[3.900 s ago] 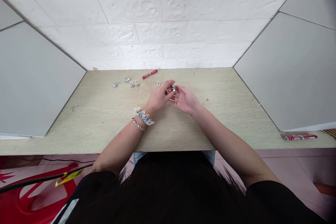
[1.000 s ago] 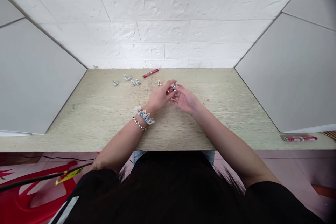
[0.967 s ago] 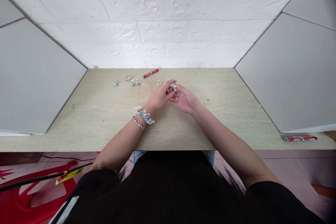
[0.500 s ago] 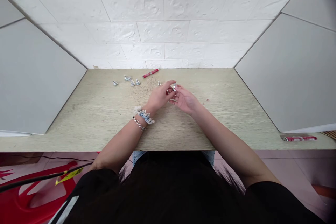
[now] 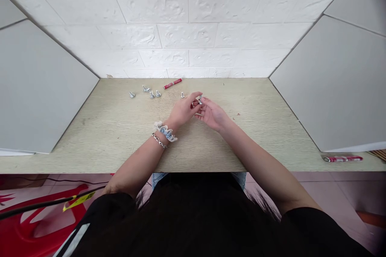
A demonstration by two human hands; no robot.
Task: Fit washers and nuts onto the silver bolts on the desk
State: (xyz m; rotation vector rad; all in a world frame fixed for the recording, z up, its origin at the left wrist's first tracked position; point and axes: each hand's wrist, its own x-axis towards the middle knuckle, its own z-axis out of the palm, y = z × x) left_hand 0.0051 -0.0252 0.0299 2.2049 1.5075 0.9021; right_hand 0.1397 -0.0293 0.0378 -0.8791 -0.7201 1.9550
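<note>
Over the middle of the table, a small silver bolt [image 5: 200,100] is held upright with its head down. My left hand [image 5: 183,109] is closed in a pinch around it, index finger at its top and thumb near its head. From the other side, my right hand [image 5: 214,116] has its thumb and index fingertips at the bolt's shank, with the other fingers loosely curled, palm up. Whether a nut sits on the shank is too small to tell. Just beyond my left hand, another bolt [image 5: 182,95] stands on its head on the table.
Several silver bolts [image 5: 152,94] lie at the back left of the wooden table [image 5: 120,140]. A red tube-shaped stick [image 5: 173,84] rests near the white brick wall [image 5: 188,36]; a similar red one [image 5: 343,159] is at the right front edge. Grey panels [image 5: 340,84] flank both sides.
My right fingertips have shifted slightly at the bolt, and more of its shank shows now. Both hands stay in the same place.
</note>
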